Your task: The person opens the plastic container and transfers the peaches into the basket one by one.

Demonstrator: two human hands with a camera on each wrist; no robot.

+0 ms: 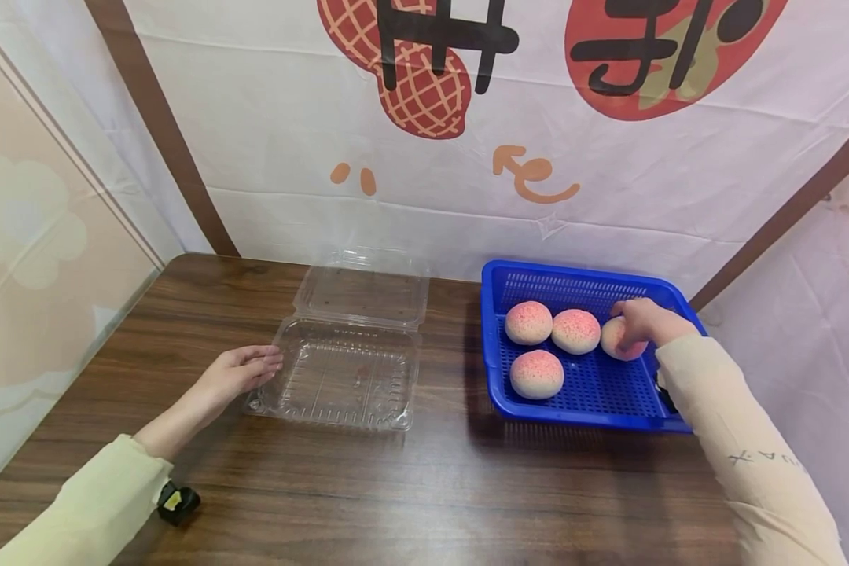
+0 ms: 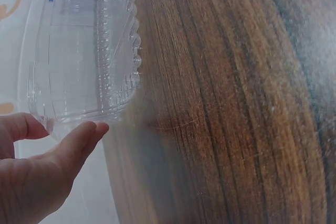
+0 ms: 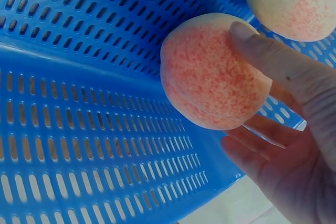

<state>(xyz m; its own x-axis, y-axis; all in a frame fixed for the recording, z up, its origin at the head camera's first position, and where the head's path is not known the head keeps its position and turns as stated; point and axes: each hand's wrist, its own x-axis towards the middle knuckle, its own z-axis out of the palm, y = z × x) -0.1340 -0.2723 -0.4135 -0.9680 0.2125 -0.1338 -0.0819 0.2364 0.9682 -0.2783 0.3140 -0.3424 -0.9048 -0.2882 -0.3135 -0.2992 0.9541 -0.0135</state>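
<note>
In the head view my right hand (image 1: 647, 321) reaches into the blue basket (image 1: 491, 377) and grips the rightmost peach (image 3: 210, 72); the right wrist view has its thumb on top and the fingers round the far side. Three more pink-and-cream peaches, one at the front (image 1: 537, 375) and two behind it (image 1: 528, 323), lie in the basket. At the left, my left hand (image 1: 237, 372) touches the left edge of a clear plastic clamshell box (image 1: 347, 377) with nearly straight fingers. The box stands with its lid (image 1: 364, 295) folded back, and nothing lies in it.
Both containers stand on a brown wood-grain table (image 1: 311, 495), the basket to the right of the box. A printed white cloth (image 1: 276, 134) hangs right behind the table. A black strap device (image 1: 178, 501) is at my left wrist.
</note>
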